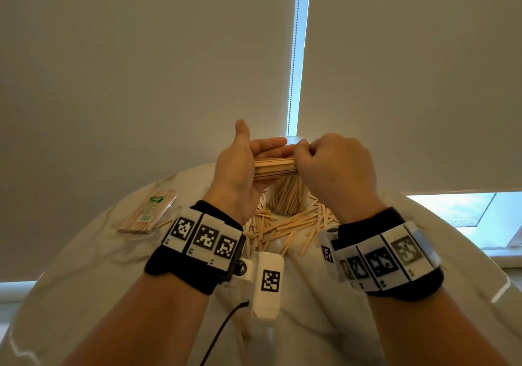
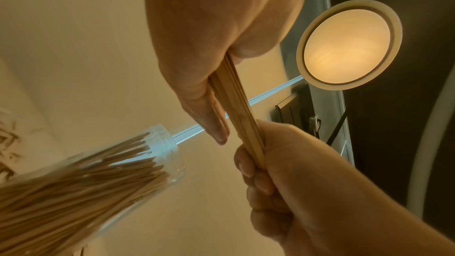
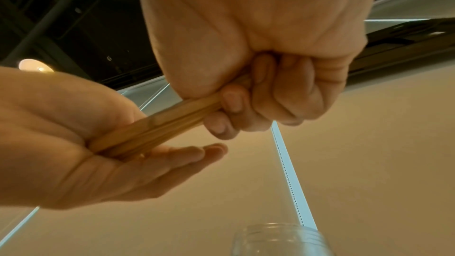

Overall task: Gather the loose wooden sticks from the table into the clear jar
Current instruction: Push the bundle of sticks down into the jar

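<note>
A bundle of wooden sticks (image 1: 275, 168) lies level in the air above the clear jar (image 1: 285, 199), which stands on the table packed with upright sticks. My right hand (image 1: 324, 162) grips the bundle's right end in curled fingers (image 3: 231, 100). My left hand (image 1: 254, 151) is flat, thumb up. Its palm meets the bundle's left end (image 3: 118, 143) and its straight fingers (image 3: 187, 155) lie along the bundle. The left wrist view shows the bundle (image 2: 241, 114) between both hands and the jar (image 2: 110, 172) below. Loose sticks (image 1: 285, 230) lie scattered round the jar's base.
A clear wrapped packet of sticks (image 1: 147, 214) lies at the left of the round white marble table (image 1: 84, 266). A roller blind with a bead cord (image 1: 293, 55) hangs just behind the table. A single long stick (image 1: 305, 278) lies near the front.
</note>
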Motion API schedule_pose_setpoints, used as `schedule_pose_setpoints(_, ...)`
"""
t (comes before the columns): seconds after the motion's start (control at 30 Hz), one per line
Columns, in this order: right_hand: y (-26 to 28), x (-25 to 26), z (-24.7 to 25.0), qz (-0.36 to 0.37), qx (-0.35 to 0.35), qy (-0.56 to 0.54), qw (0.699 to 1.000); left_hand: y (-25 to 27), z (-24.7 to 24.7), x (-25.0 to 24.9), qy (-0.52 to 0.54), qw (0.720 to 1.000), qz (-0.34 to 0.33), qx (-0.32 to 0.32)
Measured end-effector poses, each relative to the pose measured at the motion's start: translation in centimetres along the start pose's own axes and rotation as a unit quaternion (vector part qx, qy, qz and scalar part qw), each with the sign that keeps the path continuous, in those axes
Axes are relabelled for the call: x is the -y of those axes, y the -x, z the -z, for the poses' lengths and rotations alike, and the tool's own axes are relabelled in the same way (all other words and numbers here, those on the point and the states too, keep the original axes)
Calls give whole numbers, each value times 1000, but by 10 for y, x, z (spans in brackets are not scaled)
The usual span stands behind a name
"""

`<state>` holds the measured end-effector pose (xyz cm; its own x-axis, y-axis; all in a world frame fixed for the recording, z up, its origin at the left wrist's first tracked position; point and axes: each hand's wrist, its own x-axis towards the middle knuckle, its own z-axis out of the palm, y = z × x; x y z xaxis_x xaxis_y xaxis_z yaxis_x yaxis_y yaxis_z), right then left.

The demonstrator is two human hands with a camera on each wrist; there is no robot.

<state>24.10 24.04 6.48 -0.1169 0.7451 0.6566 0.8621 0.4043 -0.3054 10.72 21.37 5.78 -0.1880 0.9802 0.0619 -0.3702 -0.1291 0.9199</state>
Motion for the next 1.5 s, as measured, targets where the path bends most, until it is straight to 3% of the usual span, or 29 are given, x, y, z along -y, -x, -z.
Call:
schedule_pose_setpoints(0.2, -7, -19, 3, -37, 67, -39, 996, -6, 0, 9, 7, 1000, 23, 2)
schedule_pose_setpoints(0.3, -12, -40, 13, -91, 44, -40, 994, -14, 8, 19, 13, 998, 32, -43)
schedule_pose_setpoints(0.37, -18, -53, 20, -124, 19, -14, 992, -27, 15, 25, -64, 995, 37, -65)
schedule_pose_setpoints(0.47, -42, -63, 20, -148, 12, 38, 988, -59, 25, 34, -244, 968, 35, -44)
schedule_pose_setpoints(0.53, -65, -62, 12, -136, 15, 75, 988, -74, 21, 39, -271, 962, 30, -7)
schedule_pose_setpoints(0.6, -87, -56, 0, -105, 17, 110, 988, -86, 10, 44, -232, 971, 46, 24)
schedule_pose_setpoints(0.77, -124, -24, -32, -14, 74, 239, 968, -111, -10, 65, -285, 958, 14, 24)
schedule_pose_setpoints(0.87, -129, -10, -51, 72, 139, 289, 944, -122, -1, 83, -276, 961, -31, 7)
schedule_pose_setpoints(0.97, -128, -5, -71, 126, 226, 295, 920, -124, 4, 87, -276, 960, -36, 15)
schedule_pose_setpoints(1.17, -146, -6, -69, 61, 345, 201, 915, -123, 6, 87, -282, 958, -39, 29)
schedule_pose_setpoints(1.23, -150, -6, -64, 30, 350, 162, 922, -124, 8, 89, -285, 957, -40, 26)
schedule_pose_setpoints(1.4, -144, -11, -68, 44, 287, 100, 952, -125, 8, 91, -278, 959, -46, 21)
schedule_pose_setpoints(1.5, -138, -9, -72, 67, 318, 143, 935, -125, 7, 91, -293, 955, -45, 16)
